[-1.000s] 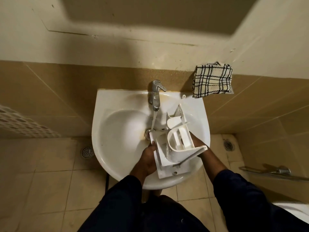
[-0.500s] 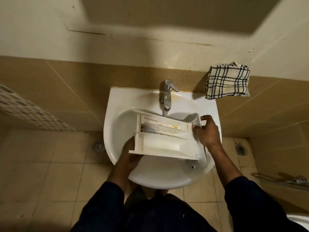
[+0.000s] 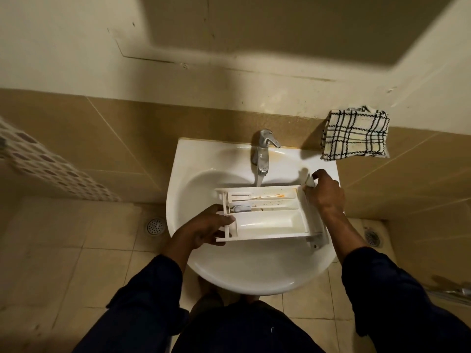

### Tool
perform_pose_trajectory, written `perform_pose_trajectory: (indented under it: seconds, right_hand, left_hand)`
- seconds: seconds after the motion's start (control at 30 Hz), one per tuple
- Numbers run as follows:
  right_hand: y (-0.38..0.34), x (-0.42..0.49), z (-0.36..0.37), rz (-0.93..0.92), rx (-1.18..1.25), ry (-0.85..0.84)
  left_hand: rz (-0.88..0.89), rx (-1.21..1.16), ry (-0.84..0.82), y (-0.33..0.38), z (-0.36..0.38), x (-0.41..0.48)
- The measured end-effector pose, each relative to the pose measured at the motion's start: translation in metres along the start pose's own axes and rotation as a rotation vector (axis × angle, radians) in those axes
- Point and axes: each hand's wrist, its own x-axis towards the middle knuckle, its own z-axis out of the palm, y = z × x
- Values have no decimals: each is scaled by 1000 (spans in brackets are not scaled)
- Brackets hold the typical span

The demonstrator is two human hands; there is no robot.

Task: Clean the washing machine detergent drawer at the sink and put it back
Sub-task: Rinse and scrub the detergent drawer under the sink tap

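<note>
Head view | detergent drawer (image 3: 265,212) held level over the sink (image 3: 254,273) basin, compartments up, orange residue in the far one, just under the tap (image 3: 263,154), likely so water reaches the stains | left hand (image 3: 204,228) grips its left end; right hand (image 3: 327,192) grips the front-panel end | checked cloth (image 3: 355,135) against the wall, right of tap

The detergent drawer (image 3: 267,222) is smooth white plastic with a dull finish, stained orange-brown in its far compartments. The sink (image 3: 254,271) looks like glossy white ceramic, tinged rusty around the base of the shiny metal tap (image 3: 262,159). The cloth (image 3: 355,135) at the far right is woven fabric, off-white with black checks; the wall tiles (image 3: 127,138) are tan, faintly speckled and low in sheen, and the painted wall (image 3: 76,47) above them is matt and cracked.
</note>
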Motion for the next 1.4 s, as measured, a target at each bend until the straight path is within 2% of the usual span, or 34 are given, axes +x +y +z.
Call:
perform_pose_trajectory:
  seconds: [0.13,0.23,0.3,0.37,0.43,0.57,0.7,0.87,0.9,1.0,1.1,1.2,1.4]
  right_hand:
    - [-3,4,-2,15,9,21]
    - [-12,-4,-1,8,7,106]
    - [-18,-17,5,-107,-125,208]
    - [-26,-34,18,-327,-241,262]
    - [-32,-48,37,-493,-300,163]
    - [-43,-50,60,-341,-359,-132]
    - [-66,-50,68,-340,-285,-194]
    - [-85,-70,71,-741,-87,-175]
    - [-84,-70,69,-772,-55,-184]
    - [-74,-52,57,-672,-34,-165]
    - [-53,-31,38,-530,-224,-138]
    - [-47,-36,36,-496,-308,-103]
    - [-85,-60,70,-438,-124,-55]
  left_hand:
    - [78,185,66,12,9,8]
    - [192,174,158,21,13,10]
    - [209,191,177,23,13,11]
    - [196,216,187,22,11,14]
    - [198,245,193,20,10,18]
    - [202,252,217,20,11,22]
    - [172,231,224,24,8,23]
    - [190,227,184,35,3,27]
    - [198,240,176,36,2,28]
    - [238,291,185,33,-2,29]
    - [293,286,228,27,-9,31]
    - [378,379,270,23,-9,32]
    - [428,497,305,12,-6,38]
